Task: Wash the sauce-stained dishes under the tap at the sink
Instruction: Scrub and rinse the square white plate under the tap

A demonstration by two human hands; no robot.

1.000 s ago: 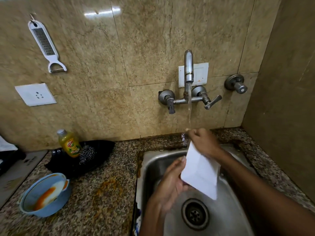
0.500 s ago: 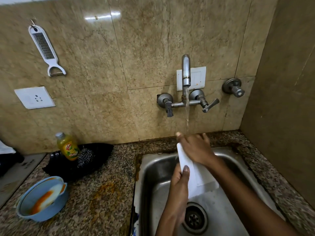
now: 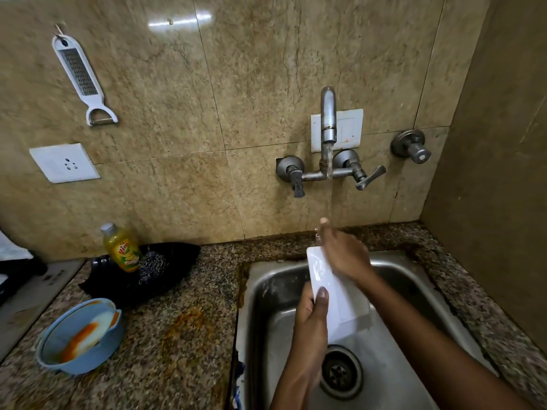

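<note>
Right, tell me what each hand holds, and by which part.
Left hand grips the white plate by its near-left edge; right hand rests on its top end.

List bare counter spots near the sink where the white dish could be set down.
Free: granite between the blue bowl and the sink rim, though stained orange; the strip behind the sink under the tap. Crowded: back left, with soap bottle and scrubber on the black tray.

Your right hand point(image 3: 343, 255) covers the far end of the white dish point(image 3: 340, 300), and your left hand point(image 3: 310, 324) hides its near left edge. The sink point(image 3: 266, 291) runs off the bottom edge, and the label on the soap bottle point(image 3: 122, 248) is too small to read fully.
</note>
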